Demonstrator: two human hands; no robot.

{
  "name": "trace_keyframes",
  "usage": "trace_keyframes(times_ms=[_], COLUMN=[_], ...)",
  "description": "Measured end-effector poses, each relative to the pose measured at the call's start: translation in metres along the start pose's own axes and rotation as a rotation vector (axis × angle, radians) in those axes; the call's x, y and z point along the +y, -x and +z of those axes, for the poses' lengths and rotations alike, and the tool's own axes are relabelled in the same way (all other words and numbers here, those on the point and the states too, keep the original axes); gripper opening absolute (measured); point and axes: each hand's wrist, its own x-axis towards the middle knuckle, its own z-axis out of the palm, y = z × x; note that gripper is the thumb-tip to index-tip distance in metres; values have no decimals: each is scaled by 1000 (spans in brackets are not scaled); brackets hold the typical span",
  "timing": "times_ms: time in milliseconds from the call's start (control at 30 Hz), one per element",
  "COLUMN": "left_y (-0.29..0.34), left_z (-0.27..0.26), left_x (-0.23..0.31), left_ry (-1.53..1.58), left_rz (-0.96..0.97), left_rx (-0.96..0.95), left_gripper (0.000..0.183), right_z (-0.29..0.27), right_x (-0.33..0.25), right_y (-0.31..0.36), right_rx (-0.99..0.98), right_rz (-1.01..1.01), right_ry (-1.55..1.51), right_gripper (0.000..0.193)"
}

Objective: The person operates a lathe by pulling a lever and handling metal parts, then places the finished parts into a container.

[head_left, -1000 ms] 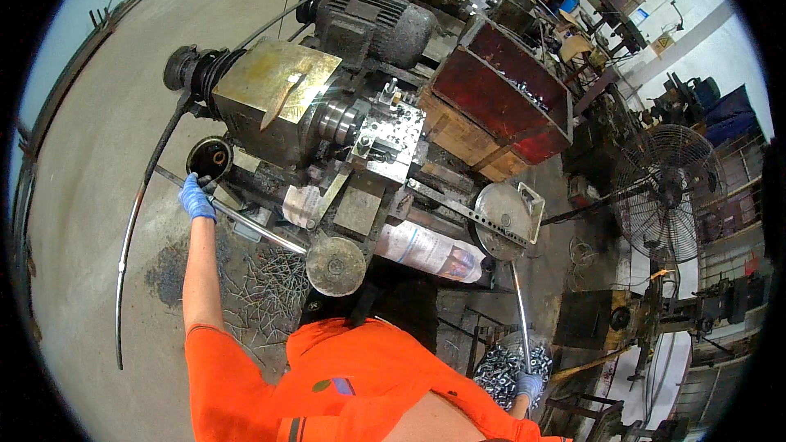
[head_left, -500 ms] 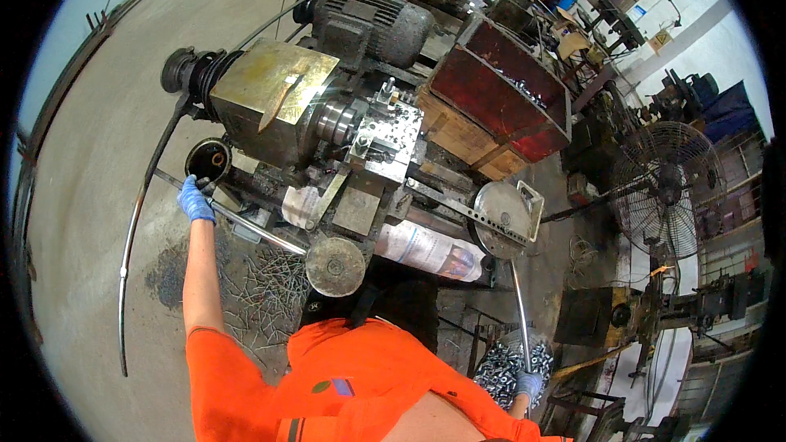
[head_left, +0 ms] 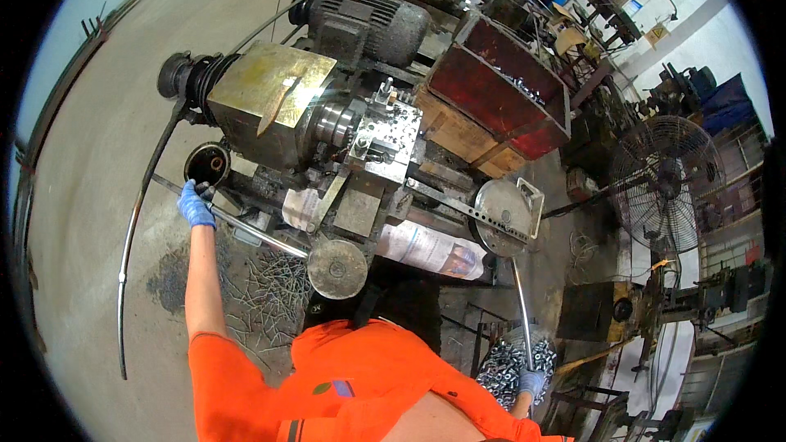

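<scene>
My left hand [head_left: 196, 205], in a blue glove, is closed round a long metal lever [head_left: 260, 235] that runs to a round metal disc [head_left: 337, 268] at the front of the lathe. My right hand [head_left: 532, 382], also gloved, grips a second steel lever [head_left: 522, 303] below a larger disc [head_left: 501, 217]. Between my hands stands the machine: the chuck [head_left: 334, 124] faces a shiny tool block [head_left: 387, 141] sprinkled with dark chips. A dark round cup [head_left: 208, 165] sits just beyond my left hand.
A red metal bin [head_left: 495, 86] holding small metal parts stands behind the lathe on wood. An electric motor [head_left: 368, 24] sits at the back. Small metal parts [head_left: 508, 364] fill a container by my right hand. Thin metal rods [head_left: 274, 290] litter the floor. A caged fan [head_left: 667, 172] stands right.
The view has shifted slightly. Both hands keep their grip on the levers, and I see no clear movement of the machine.
</scene>
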Motion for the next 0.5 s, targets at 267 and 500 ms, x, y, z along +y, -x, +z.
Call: trace_keyframes(times_ms=[267,500], left_y=[-6,1], left_z=[-3,1], left_x=[-3,-1], left_ry=[30,-11], left_rz=[-37,10], left_rx=[-13,-9], left_gripper=[18,18], right_z=[1,-18], right_x=[7,-68], right_y=[-1,16], right_rx=[0,76], right_rz=[-10,-168], right_ry=[-50,5], right_gripper=[38,41])
